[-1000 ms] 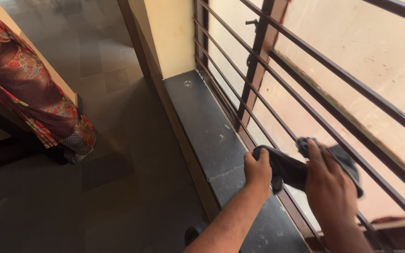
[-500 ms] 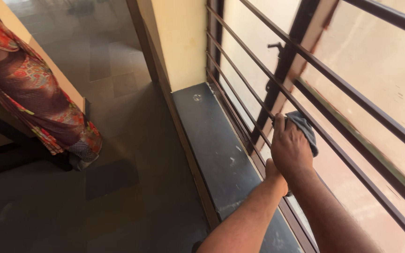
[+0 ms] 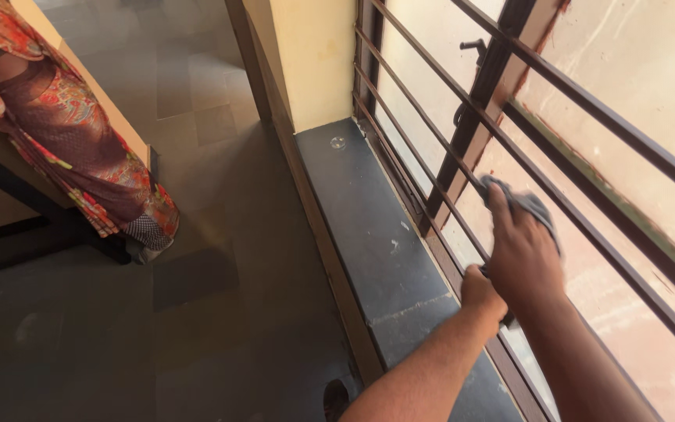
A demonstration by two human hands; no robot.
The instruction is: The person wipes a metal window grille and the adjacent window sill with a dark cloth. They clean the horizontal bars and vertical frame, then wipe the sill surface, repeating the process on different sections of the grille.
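My right hand is shut on a dark grey cloth and presses it against the dark metal window bars, beside the brown upright of the window frame. My left hand is curled just below and behind it, close to a lower bar. Its fingers are hidden by my right hand, so I cannot tell what it grips. Both forearms reach up from the bottom edge of the view.
A dark stone sill runs under the bars, with a yellow wall pillar at its far end. A person in a red patterned garment stands at the left on the dark tiled floor. A latch sits on the frame.
My hands and the cloth have travelled left along the bars toward the frame upright. One second ago both hands held the cloth; now only the right one visibly holds it.
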